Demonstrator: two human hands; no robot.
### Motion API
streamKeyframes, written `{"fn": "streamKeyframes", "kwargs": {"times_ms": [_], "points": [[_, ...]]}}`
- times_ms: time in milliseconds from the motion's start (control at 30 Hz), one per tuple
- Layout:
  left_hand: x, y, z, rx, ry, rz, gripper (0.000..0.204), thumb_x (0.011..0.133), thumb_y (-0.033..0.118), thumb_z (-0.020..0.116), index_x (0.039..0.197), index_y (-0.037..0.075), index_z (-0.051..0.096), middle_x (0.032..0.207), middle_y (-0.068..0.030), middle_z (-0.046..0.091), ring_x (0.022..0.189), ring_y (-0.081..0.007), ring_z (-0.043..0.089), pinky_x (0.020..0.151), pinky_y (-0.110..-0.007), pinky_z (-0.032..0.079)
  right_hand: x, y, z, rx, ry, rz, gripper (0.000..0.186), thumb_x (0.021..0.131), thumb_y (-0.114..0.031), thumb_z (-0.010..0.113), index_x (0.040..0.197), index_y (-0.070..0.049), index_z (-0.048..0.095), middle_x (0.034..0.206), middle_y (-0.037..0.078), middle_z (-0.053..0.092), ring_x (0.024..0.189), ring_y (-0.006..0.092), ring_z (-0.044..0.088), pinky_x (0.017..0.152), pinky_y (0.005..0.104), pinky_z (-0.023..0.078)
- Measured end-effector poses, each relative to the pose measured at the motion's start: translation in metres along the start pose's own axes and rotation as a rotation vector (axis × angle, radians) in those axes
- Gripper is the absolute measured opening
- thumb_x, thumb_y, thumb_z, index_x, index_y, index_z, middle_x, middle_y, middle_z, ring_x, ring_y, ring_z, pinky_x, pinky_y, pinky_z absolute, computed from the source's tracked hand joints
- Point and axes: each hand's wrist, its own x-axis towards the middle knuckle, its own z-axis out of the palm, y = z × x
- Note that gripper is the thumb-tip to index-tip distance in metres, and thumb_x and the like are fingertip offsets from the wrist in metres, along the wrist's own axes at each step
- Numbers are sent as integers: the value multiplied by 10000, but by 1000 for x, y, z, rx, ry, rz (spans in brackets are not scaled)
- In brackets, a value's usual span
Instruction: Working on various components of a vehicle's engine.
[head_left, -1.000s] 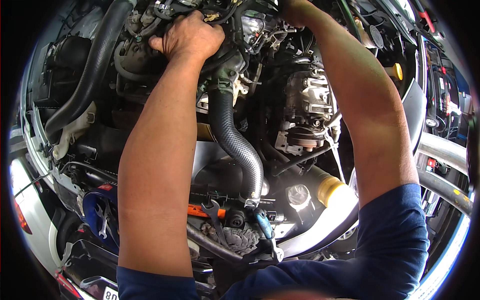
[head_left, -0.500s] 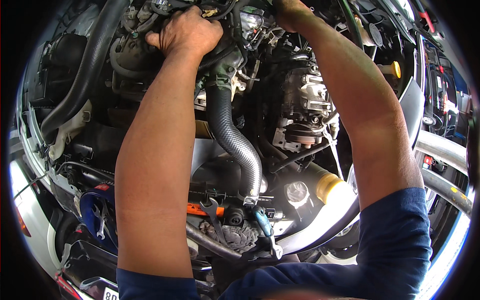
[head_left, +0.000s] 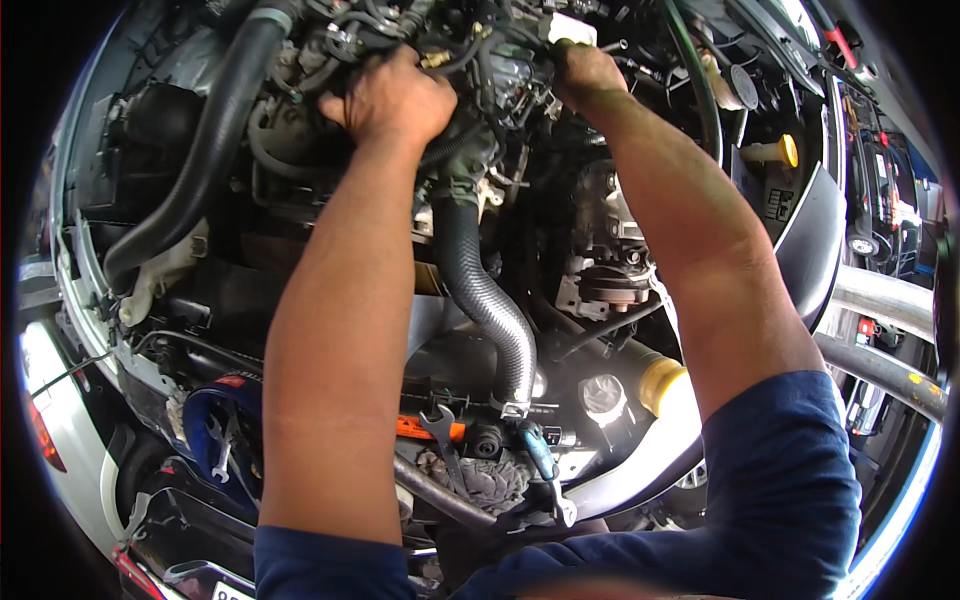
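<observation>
In the upper middle of the engine bay, my left hand [head_left: 395,100] is closed, fingers curled down among wires and black hoses beside a brass fitting [head_left: 437,58]; what they hold is hidden. At the upper right, my right hand [head_left: 590,78] is bent round something I cannot make out, just below a pale rectangular piece [head_left: 572,28]. A corrugated coolant hose [head_left: 480,295] runs down between my forearms. A metal pulley assembly [head_left: 610,280] sits beside my right forearm.
A thick black hose [head_left: 180,190] curves down the left. Along the front lie wrenches [head_left: 445,440], a blue-handled tool [head_left: 540,450], a grey rag [head_left: 475,480], a blue tray with a spanner [head_left: 205,425] and a bright lamp [head_left: 660,440]. Metal bars [head_left: 880,300] and another car [head_left: 880,190] are at the right.
My right hand has moved down and a little left, uncovering the pale piece above it. The whole view has shifted, and my left hand stays among the same hoses, fingers still curled.
</observation>
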Motion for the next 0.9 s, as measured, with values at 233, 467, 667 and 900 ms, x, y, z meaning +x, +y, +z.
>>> {"fn": "streamKeyframes", "kwargs": {"times_ms": [233, 467, 667, 900], "points": [[-3, 8, -9, -49, -38, -3, 395, 832, 331, 576, 1190, 185, 656, 1236, -108, 613, 1212, -265, 557, 1084, -629, 159, -17, -11, -11, 101, 104, 70, 329, 865, -182, 579, 1141, -2, 590, 1136, 221, 654, 1077, 386, 624, 946, 429, 504], [-3, 3, -5, -37, 19, 12, 374, 807, 270, 599, 1170, 223, 674, 1203, -77, 634, 1210, -252, 552, 1057, -588, 199, -61, -84, -24, 563, 415, -268, 332, 781, -226, 710, 1074, -73, 685, 1040, 182, 637, 1020, 380, 602, 903, 421, 499], [7, 2, 14, 1, 175, -23, 415, 793, 214, 596, 1203, 183, 645, 1212, -94, 634, 1204, -253, 552, 1033, -584, 227, -44, -114, -37, 338, 243, -151, 403, 796, -241, 649, 1187, -147, 672, 1186, 177, 601, 1197, 361, 520, 1028, 409, 436], [6, -4, 8, -65, 145, 15, 330, 833, 254, 571, 1128, 162, 687, 1140, -118, 695, 1112, -301, 624, 966, -556, 291, -42, -114, -40, 356, 121, -183, 374, 796, -238, 649, 1158, -147, 684, 1221, 195, 581, 1207, 368, 514, 1033, 412, 435]]}}
